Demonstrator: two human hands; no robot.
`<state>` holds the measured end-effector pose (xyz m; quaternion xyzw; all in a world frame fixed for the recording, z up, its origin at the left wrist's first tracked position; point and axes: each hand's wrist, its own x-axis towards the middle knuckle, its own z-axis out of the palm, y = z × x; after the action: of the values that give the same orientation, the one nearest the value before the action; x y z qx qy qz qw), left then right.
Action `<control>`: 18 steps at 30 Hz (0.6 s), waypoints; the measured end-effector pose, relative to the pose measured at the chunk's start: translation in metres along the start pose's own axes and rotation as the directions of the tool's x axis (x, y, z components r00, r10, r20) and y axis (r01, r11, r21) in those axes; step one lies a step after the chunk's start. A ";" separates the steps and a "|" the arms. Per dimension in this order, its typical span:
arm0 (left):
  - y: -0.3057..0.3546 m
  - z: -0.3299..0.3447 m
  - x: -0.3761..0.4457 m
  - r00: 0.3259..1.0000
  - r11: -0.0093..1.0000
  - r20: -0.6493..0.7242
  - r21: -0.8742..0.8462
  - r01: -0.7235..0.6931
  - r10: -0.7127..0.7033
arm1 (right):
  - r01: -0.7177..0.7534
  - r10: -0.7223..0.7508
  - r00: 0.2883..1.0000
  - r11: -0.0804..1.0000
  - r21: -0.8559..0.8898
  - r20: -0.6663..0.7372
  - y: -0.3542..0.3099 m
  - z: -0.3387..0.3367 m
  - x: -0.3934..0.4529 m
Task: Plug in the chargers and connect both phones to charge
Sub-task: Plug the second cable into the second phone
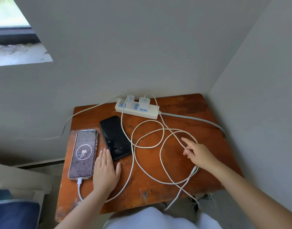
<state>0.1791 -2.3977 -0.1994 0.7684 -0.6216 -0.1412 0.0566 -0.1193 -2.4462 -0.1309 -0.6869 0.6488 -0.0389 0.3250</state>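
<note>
Two white chargers (144, 101) sit plugged into a white power strip (152, 113) at the back of the brown table (188, 111). The left phone (83, 154) has a lit screen reading 89% and a white cable in its bottom port. A black phone (115, 137) lies dark beside it with no cable attached. My left hand (105, 171) rests flat on the table between the phones, fingertips at the black phone's near end. My right hand (199, 154) is open, its fingers touching the looped white cable (148, 147). That cable's free plug (194, 170) lies just under my right wrist.
The table stands in a corner with walls behind and to the right. A grey mains cord (196, 120) runs off the right edge. A second thin cord (85, 110) trails off the back left. Blue fabric (14, 214) lies at the lower left.
</note>
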 end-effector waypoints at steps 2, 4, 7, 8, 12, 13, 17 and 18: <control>0.000 -0.001 0.000 1.000 1.000 0.003 -0.002 -0.007 0.007 | -0.036 0.036 0.999 0.999 0.013 0.007 0.006 0.004 -0.005; 0.001 -0.002 0.000 1.000 1.000 0.012 -0.016 0.001 -0.001 | -0.056 0.055 0.998 0.998 0.043 0.013 0.011 0.006 -0.008; 0.006 -0.004 0.000 0.999 0.999 0.023 -0.034 0.040 -0.039 | -0.036 0.036 0.999 0.999 0.029 0.022 0.014 0.011 -0.009; 0.008 -0.005 0.000 0.999 0.998 0.022 -0.046 0.050 -0.049 | -0.025 0.025 1.000 1.000 0.005 0.012 0.015 0.011 -0.008; 0.020 -0.009 -0.006 0.999 0.996 -0.029 -0.086 -0.028 0.026 | 0.021 -0.032 0.992 0.996 -0.090 -0.123 0.018 0.010 -0.012; 0.024 -0.008 -0.009 0.997 0.993 -0.026 -0.093 -0.072 0.070 | 0.034 -0.053 0.980 0.994 -0.101 -0.190 0.019 0.012 -0.016; 0.037 -0.004 -0.024 0.966 0.960 0.020 -0.114 -0.255 0.259 | 0.134 -0.147 0.985 0.982 -0.133 -0.091 0.017 0.027 -0.044; 0.038 -0.003 -0.028 0.952 0.948 0.035 -0.113 -0.299 0.304 | 0.148 -0.144 0.989 0.976 -0.158 0.031 0.016 0.034 -0.049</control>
<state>0.1388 -2.3795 -0.1828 0.6564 -0.7245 -0.1836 0.1022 -0.1245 -2.3868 -0.1479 -0.7569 0.5946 -0.0042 0.2713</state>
